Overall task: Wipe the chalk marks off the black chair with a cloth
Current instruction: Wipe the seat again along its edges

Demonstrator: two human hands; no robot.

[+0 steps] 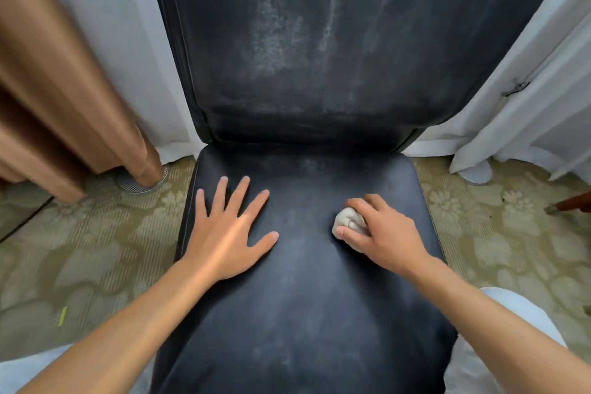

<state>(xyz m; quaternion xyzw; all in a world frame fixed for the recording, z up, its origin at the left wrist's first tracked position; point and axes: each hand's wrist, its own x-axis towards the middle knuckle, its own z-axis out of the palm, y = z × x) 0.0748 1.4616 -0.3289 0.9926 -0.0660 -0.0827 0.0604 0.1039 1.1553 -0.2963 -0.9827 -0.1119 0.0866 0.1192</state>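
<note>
The black chair [307, 313] fills the middle of the view, its seat toward me and its backrest rising beyond. Pale chalk smears [275, 32] streak the backrest, and a faint whitish haze covers the seat. My left hand [225, 235] lies flat on the left part of the seat with fingers spread. My right hand [383, 235] grips a small balled-up whitish cloth [348, 221] and holds it down on the right part of the seat.
A brown curtain [57, 89] hangs at the left, white curtains [527, 89] on both sides of the backrest. Patterned greenish carpet [96, 249] surrounds the chair. A round floor vent [140, 184] sits by the brown curtain, and a wooden furniture leg [569, 205] shows at the right edge.
</note>
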